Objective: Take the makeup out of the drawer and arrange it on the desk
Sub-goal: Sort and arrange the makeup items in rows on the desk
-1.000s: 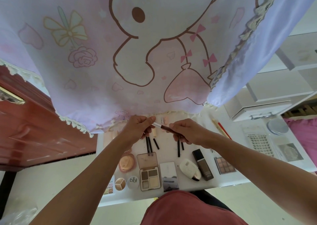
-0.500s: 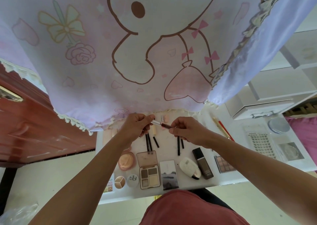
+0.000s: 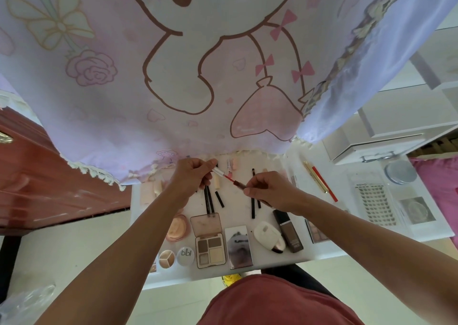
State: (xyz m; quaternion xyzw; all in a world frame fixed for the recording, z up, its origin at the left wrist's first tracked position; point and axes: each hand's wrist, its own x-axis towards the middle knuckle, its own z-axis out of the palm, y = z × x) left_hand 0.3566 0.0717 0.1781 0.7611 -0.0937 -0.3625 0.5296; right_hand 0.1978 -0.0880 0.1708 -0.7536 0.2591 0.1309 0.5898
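The makeup lies spread on the white desk (image 3: 347,245): an open beige eyeshadow palette (image 3: 210,249), a round peach compact (image 3: 177,226), a dark brown square bottle (image 3: 288,230) and thin black pencils (image 3: 208,200), in front of a hanging pink cloth with a cartoon print (image 3: 173,77). Above them, the left hand (image 3: 195,176) pinches the silver-collared red lip gloss wand (image 3: 219,171), and the right hand (image 3: 270,191) pinches the small dark brown tube (image 3: 239,183). The wand reaches from one hand to the mouth of the tube.
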